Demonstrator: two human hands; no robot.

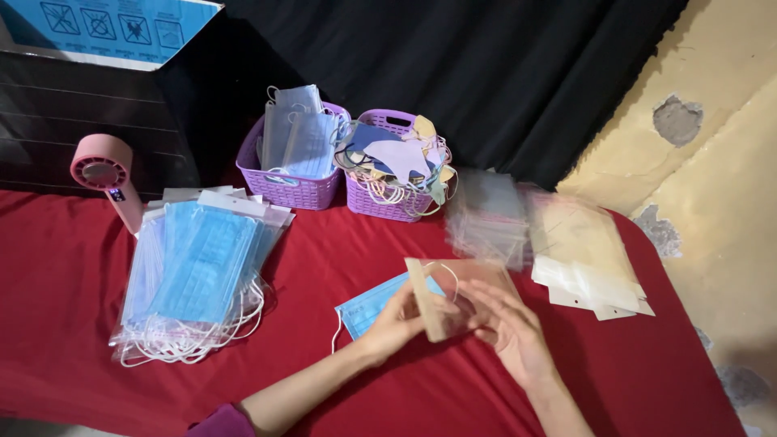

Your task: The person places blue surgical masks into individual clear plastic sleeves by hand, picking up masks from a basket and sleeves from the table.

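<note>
My left hand (394,322) and my right hand (511,330) hold a clear plastic pouch (453,295) with a pale header strip between them, just above the red tablecloth. A blue face mask (366,310) with white ear loops lies on the cloth under my left hand, its far end at the pouch. The pouch is blurred, so I cannot tell whether the mask end is inside it.
A stack of bagged blue masks (198,271) lies at the left. Two purple baskets (293,190) (380,202) of masks stand at the back. Piles of empty clear pouches (587,259) (486,218) lie at the right. A pink handheld fan (105,174) stands far left.
</note>
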